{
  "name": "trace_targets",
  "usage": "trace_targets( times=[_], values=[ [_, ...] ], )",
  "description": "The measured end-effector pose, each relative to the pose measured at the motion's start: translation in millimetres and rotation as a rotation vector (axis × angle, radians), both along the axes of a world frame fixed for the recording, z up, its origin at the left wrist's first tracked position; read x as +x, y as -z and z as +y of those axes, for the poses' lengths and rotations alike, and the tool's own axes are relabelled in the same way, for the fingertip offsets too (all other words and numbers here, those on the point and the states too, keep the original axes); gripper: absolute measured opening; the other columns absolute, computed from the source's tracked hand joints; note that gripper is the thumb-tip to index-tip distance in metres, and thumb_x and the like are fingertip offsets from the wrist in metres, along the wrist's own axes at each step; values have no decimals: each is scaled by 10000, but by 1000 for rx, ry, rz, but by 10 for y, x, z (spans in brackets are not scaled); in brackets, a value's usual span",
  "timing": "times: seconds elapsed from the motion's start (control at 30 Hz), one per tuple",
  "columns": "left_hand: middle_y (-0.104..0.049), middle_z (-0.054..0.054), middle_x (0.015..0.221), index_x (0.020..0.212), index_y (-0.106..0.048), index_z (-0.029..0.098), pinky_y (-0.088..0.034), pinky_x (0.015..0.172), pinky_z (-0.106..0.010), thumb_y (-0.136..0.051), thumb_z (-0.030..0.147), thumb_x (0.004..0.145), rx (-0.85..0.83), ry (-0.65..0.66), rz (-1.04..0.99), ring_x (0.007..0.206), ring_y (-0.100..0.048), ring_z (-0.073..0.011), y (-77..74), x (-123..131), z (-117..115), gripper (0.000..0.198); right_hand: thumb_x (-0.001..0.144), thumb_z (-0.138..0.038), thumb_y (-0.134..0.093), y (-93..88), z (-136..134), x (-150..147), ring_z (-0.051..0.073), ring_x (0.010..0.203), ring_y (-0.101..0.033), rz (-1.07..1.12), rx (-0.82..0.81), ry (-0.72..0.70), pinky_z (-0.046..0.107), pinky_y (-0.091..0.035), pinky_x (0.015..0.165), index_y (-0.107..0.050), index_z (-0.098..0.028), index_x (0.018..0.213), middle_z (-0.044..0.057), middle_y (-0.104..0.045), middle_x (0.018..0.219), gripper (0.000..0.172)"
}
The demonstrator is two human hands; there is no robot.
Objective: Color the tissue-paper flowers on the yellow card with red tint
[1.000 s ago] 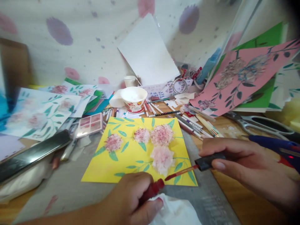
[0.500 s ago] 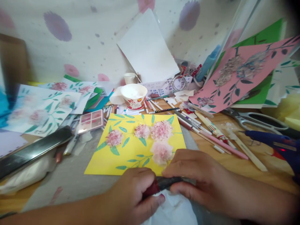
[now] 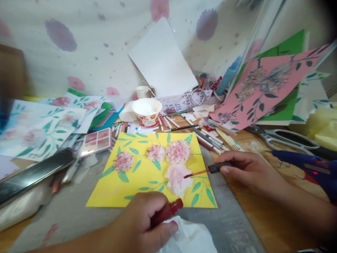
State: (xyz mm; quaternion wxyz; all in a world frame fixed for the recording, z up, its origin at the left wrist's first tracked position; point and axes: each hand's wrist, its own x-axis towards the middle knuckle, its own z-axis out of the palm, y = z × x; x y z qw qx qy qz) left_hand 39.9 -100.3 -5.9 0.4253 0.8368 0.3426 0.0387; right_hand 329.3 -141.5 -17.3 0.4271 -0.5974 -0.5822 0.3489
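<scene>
My left hand (image 3: pixel 152 219) is closed around a dark red lip gloss tube (image 3: pixel 172 208), its uncapped mouth pointing up and to the right. A crumpled white tissue (image 3: pixel 191 235) lies beneath that hand's thumb. Between its fingertips my right hand (image 3: pixel 243 170) pinches the black cap of the lip gloss wand (image 3: pixel 200 172). The wand's dark red tip is over the right side of a pale pink ruffled flower (image 3: pixel 177 181); I cannot tell whether they touch. The flower sits on a yellow sheet (image 3: pixel 110 193) with painted green leaves and several pinker, speckled flowers.
A paper cup (image 3: pixel 147 111) stands behind the sheet, among scattered markers. At left are a pink palette (image 3: pixel 97 140) and a black, shiny long object (image 3: pixel 34 175). Scissors (image 3: pixel 286 138) and a blue glue gun (image 3: pixel 302 160) lie at right, below a pink flower card (image 3: pixel 284 95).
The wand has come out of the tube. My right hand has moved up and right with it, bringing its tip over the pale flower, while my left hand keeps the tube low.
</scene>
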Motion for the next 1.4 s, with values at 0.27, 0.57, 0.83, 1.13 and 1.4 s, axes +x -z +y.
trace_targets(
  times=[0.27,0.57,0.83,1.13,1.4],
  values=[
    [-443,43,636,692,-488,174,-273,528,-236,-508,360,796,-21,33,17,574,-386,-115,-53,-11,-20,214,741,-366,-642,123,73,-62,182,702,-640,-15,-38,59,281,-502,613,-693,-215,835,22,-710,781,185],
    [-397,51,603,656,-407,187,-255,504,-233,-516,361,794,-21,40,7,548,-348,-110,-10,-20,-20,248,746,-358,-639,149,52,-54,169,700,-619,-36,-31,101,274,-484,622,-684,-212,824,18,-691,781,171],
    [-357,52,597,632,-352,189,-249,493,-230,-520,374,813,-52,57,-12,536,-320,-104,-48,-26,12,308,719,-421,-649,188,42,-6,188,674,-619,-109,-66,103,280,-472,566,-703,-244,830,24,-700,780,216],
    [-385,52,570,639,-444,178,-234,471,-231,-508,448,800,48,102,-14,501,-345,-93,130,-43,52,320,748,-380,-619,125,62,-66,182,694,-612,-100,-33,40,285,-481,611,-697,-209,803,28,-691,766,196],
    [-517,20,634,677,-535,177,-282,506,-238,-473,566,757,-42,43,81,572,-451,-119,160,-53,111,402,722,-351,-631,145,76,-56,181,700,-615,-38,-45,1,291,-478,627,-696,-209,769,23,-686,755,163]
  ],
)
